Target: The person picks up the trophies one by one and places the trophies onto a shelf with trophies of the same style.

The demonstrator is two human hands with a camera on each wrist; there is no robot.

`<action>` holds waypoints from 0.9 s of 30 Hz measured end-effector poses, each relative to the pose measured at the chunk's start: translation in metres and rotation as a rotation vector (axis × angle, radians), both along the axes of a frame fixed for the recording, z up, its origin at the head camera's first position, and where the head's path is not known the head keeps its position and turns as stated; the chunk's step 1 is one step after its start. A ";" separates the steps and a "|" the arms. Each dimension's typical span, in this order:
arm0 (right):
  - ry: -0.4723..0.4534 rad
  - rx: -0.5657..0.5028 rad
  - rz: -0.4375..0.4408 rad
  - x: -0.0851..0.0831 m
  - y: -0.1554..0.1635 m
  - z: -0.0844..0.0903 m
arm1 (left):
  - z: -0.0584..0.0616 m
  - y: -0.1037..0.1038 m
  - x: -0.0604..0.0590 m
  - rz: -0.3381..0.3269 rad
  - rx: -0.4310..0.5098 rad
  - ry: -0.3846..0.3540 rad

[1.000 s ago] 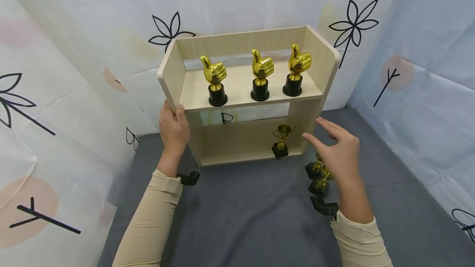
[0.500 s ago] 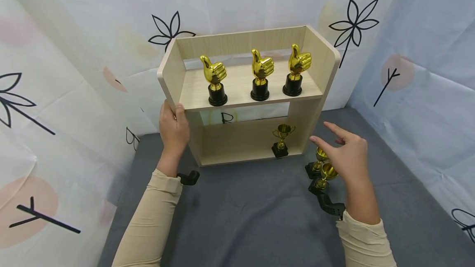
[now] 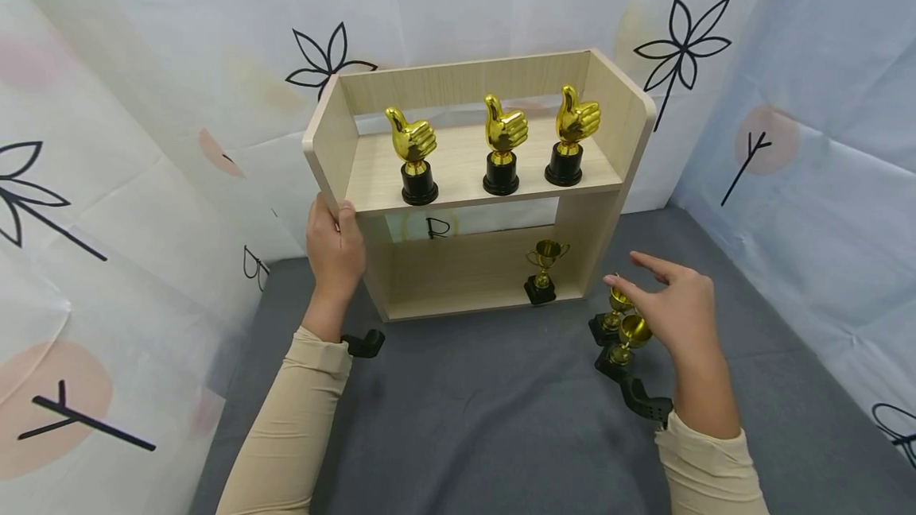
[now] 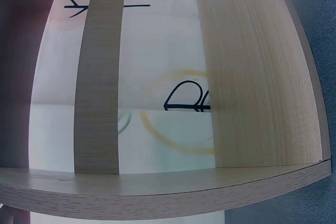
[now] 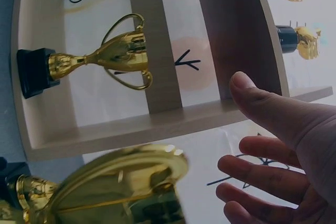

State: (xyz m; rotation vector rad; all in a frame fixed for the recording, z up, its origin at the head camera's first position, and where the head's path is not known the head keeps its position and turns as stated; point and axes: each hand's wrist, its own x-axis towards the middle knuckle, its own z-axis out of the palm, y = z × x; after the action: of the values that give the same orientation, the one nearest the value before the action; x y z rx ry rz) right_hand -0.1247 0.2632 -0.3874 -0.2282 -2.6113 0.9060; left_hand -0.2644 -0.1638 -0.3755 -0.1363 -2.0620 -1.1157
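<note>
Two gold trophy cups (image 3: 635, 332) stand on the grey surface (image 3: 458, 420) just right of the wooden shelf unit (image 3: 465, 272), near the right grip (image 3: 676, 310), whose thumb and fingers are parted. The left grip (image 3: 336, 253) clasps the unit's left side; a third cup (image 3: 546, 254) stands at the right end of its lower compartment, with three thumbs-up trophies (image 3: 506, 133) on the upper tier

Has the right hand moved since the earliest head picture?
Yes. In the head view, the right hand has shifted rightward and lower in the frame, away from the two-tier wooden shelf.
</note>
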 end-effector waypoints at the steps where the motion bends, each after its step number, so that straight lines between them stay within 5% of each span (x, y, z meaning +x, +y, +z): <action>1: -0.013 0.001 0.000 0.000 0.000 -0.001 | 0.000 0.000 0.000 -0.001 0.001 0.001; 27: -0.150 0.001 -0.007 -0.001 0.009 -0.021 | 0.000 0.000 0.000 0.004 -0.008 -0.010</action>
State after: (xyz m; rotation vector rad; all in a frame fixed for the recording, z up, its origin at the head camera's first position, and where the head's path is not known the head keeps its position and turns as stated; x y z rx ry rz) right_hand -0.1261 0.2727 -0.4086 -0.3161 -2.7454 0.9185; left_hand -0.2645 -0.1639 -0.3754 -0.1310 -2.0753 -1.1083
